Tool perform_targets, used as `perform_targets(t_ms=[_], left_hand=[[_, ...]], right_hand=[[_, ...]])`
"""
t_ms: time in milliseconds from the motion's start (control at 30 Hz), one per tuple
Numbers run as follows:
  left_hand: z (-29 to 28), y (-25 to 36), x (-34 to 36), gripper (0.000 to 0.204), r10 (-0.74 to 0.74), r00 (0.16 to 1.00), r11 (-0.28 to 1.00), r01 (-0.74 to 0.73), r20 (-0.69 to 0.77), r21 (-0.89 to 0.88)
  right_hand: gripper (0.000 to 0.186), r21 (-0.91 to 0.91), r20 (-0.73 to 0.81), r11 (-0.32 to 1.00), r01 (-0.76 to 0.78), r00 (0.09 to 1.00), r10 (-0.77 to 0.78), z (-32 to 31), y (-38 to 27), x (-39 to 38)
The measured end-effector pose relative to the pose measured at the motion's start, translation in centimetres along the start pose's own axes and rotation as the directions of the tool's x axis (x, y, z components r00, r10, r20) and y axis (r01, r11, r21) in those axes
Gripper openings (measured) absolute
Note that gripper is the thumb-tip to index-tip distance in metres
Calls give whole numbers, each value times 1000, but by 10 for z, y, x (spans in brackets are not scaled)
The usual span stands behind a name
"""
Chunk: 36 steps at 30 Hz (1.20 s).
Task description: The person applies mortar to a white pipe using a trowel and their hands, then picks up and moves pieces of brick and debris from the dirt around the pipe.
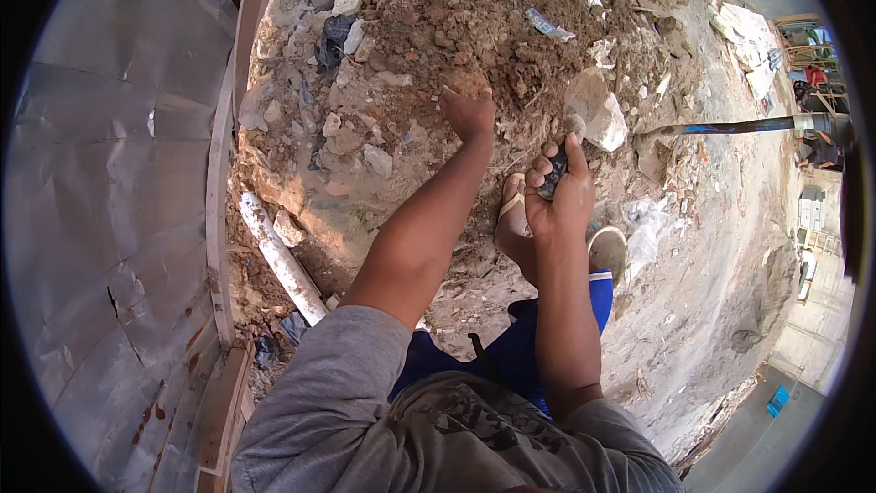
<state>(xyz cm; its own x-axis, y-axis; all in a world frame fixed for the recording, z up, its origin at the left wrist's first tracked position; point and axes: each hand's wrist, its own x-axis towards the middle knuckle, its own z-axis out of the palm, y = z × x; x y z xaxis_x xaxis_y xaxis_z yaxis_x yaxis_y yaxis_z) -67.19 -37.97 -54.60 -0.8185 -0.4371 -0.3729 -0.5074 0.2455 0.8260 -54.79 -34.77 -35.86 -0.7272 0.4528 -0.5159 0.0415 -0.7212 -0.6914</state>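
My left hand [468,117] reaches down to the loose brown soil [429,27], palm down. A reddish clod [467,84] shows between its thumb and fingers, which appear closed round it. My right hand [564,190] is raised in front of my body, palm up. Its fingers curl round a dark, blackish object [553,173] whose kind I cannot make out. A small greyish lump [575,124] shows just beyond the thumb tip; whether it belongs to the dark object I cannot tell. A large pale stone [598,110] lies past that hand.
Metal sheeting [119,173] with a wooden frame [219,210] stands along the left. A white pipe [281,257] slants beside it. Broken stones, a black plastic bag [335,41] and wrappers litter the soil. A dark pole [730,127] juts in from the right. My sandalled foot [514,210] is close by.
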Motion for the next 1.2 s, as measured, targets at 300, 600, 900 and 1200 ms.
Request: perform_targets(t_ms=[300,600,900,1200], left_hand=[[71,55,39,82,-417,865,897,441,-281,27],[21,33,11,76,-322,938,945,311,-130,-97],[-123,-49,-99,75,-346,885,532,458,310,-712],[-316,-264,-139,44,-725,686,479,432,-66,-764]], right_hand=[[26,-74,137,995,70,989,-60,30,-47,24],[28,-173,395,981,90,919,-15,26,-55,29],[25,-255,449,967,-21,883,138,24,-18,16],[24,-342,416,939,-39,890,188,28,52,-38]])
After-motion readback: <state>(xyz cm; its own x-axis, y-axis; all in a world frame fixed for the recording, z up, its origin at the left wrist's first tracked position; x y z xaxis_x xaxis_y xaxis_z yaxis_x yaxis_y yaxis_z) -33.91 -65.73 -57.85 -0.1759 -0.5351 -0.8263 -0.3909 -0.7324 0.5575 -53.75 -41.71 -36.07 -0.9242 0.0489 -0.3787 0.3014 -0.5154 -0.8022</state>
